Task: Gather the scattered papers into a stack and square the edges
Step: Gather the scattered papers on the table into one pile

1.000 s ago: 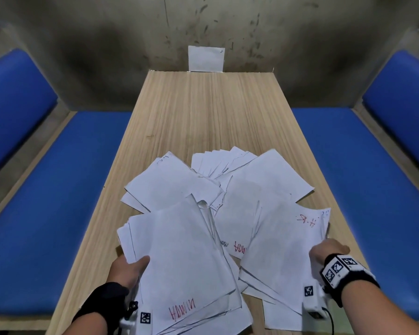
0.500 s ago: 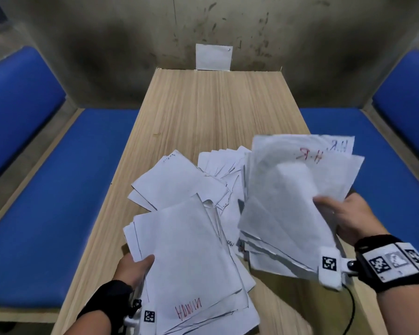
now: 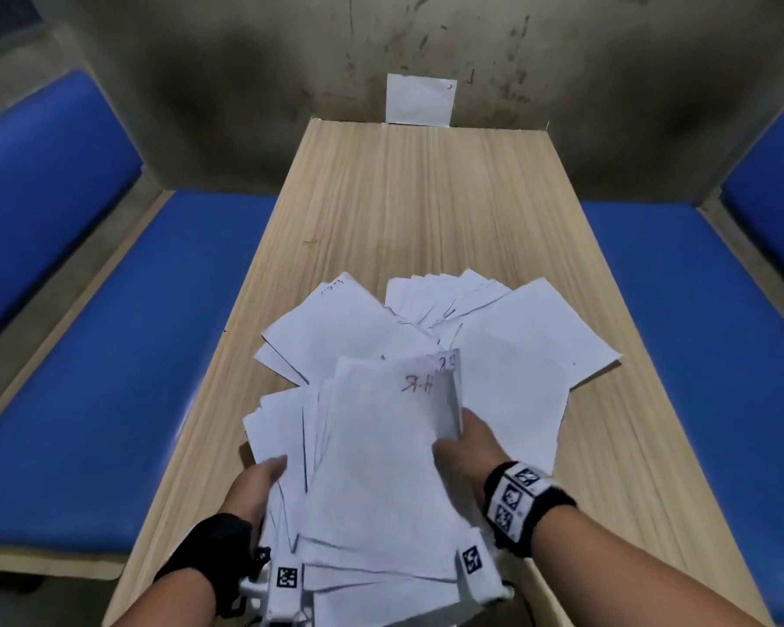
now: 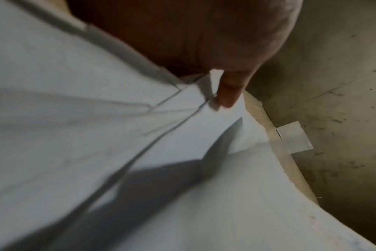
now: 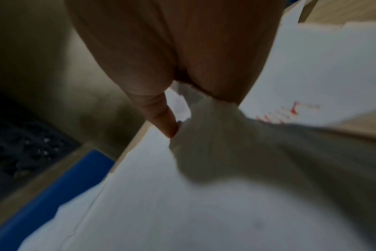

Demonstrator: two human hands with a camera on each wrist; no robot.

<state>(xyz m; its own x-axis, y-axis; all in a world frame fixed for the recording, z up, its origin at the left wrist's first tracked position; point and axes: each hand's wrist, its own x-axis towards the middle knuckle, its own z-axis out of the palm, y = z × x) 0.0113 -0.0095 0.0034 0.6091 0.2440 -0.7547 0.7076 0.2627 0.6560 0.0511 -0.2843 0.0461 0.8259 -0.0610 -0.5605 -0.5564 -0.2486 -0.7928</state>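
Note:
A loose bundle of white papers (image 3: 381,468) sits between both hands near the table's front edge; its top sheet carries red writing. My left hand (image 3: 256,486) holds the bundle's left side, thumb on top (image 4: 227,91). My right hand (image 3: 465,441) grips the right side, fingers curled around the sheets' edge (image 5: 170,125). Beyond the bundle, more white papers (image 3: 508,355) lie fanned and overlapping on the wooden table (image 3: 426,196). The fingers under the sheets are hidden.
Blue padded benches (image 3: 109,355) (image 3: 698,332) flank the table on both sides. A small white sheet (image 3: 421,99) is stuck on the stained wall past the far edge. The far half of the tabletop shows bare wood.
My right hand lifted its sheaf of papers off the table, swung it left and laid it onto the pile held by my left hand. The left hand stayed about in place.

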